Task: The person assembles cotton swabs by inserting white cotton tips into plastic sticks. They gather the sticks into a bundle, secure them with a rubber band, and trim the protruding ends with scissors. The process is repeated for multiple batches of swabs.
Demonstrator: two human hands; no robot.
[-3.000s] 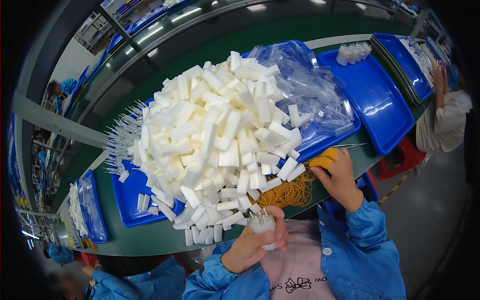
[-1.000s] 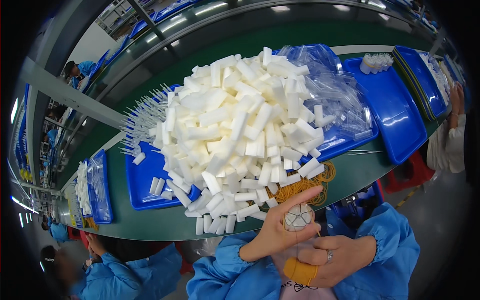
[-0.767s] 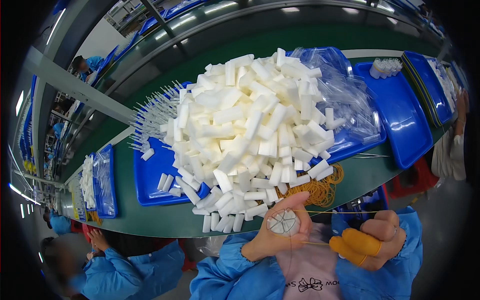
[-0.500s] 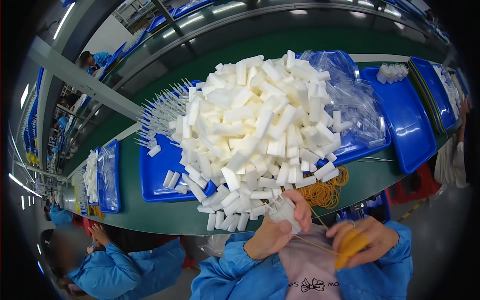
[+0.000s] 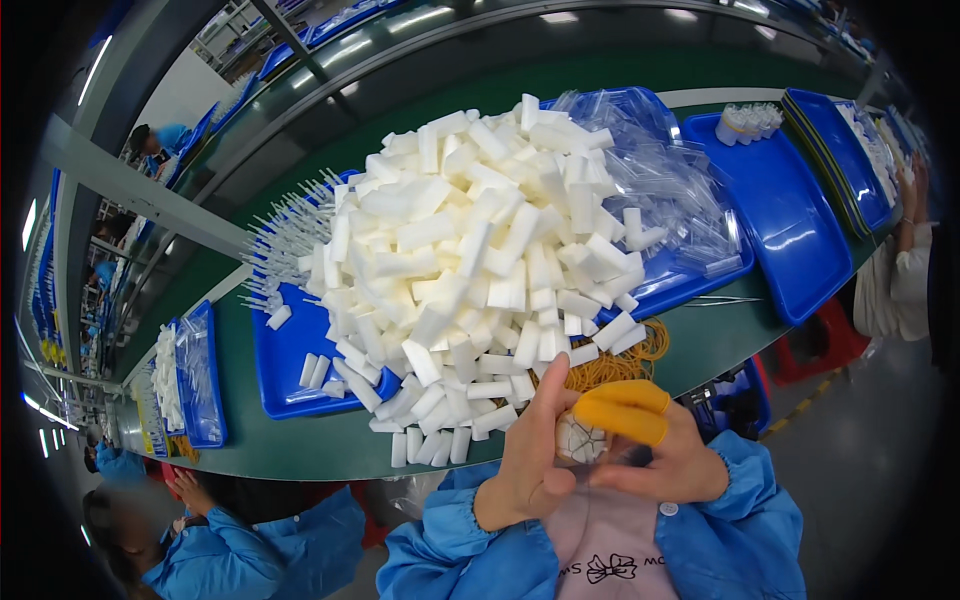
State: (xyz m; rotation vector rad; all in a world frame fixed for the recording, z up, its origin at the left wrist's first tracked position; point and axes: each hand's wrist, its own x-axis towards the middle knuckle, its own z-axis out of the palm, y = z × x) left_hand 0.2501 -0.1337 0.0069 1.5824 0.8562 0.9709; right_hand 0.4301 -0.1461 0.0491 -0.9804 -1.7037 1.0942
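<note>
A blue tray [image 5: 655, 287] holds clear plastic pieces [image 5: 672, 190] (hands [image 5: 525, 470] [image 5: 678, 460] around a white bundle [image 5: 580, 441]).

- Before us, the heap of foam pieces [image 5: 460, 240] fills the middle of our worktable [image 5: 240, 410], overlapping the left tray [image 5: 285, 365].
- On that tray's far end we see stemmed plastic parts [image 5: 290, 240], left of the heap.
- Behind the heap and to its right, plastic tubes [image 5: 680, 200] lie in the middle tray [image 5: 670, 280].
- Further right sits another tray [image 5: 800, 220], small bottles [image 5: 750, 122] on its far end.
- Rubber bands [image 5: 635, 365] lie at the heap's near right, the tweezers [image 5: 715, 300] beyond them.
- Nearest us, the bundle [image 5: 580, 440] is between our left hand [image 5: 530, 460] and right hand [image 5: 675, 455].
</note>
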